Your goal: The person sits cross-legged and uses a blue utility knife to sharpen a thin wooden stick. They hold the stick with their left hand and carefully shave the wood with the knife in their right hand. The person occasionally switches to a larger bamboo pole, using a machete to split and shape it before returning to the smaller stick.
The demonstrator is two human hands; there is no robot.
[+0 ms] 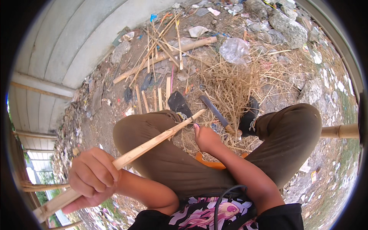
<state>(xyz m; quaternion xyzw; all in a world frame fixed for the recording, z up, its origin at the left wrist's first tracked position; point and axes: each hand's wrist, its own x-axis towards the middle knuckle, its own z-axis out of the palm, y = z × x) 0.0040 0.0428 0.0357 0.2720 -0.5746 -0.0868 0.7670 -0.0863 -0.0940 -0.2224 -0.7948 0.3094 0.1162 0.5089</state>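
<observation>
A pale split bamboo strip (153, 142) slants across my lap from the lower left to a point above my right hand. My left hand (92, 176) is closed round its near part, with the butt end sticking out past the fist. Close to the strip's far end, my right hand (207, 138) is closed, thumb up; a small dark piece shows by the thumb against the strip, too little to name. Between my feet a machete (215, 110) with a wooden handle lies on straw and shavings, its handle end beyond my right hand.
Several short bamboo pieces (160, 99) lie beyond my left knee. Farther off, thin sticks (163, 42) are heaped across a bamboo pole (143, 66). Dry shavings (230, 82) pile up in front. A pale panel wall (73, 34) bounds the left; rocks (287, 28) lie at far right.
</observation>
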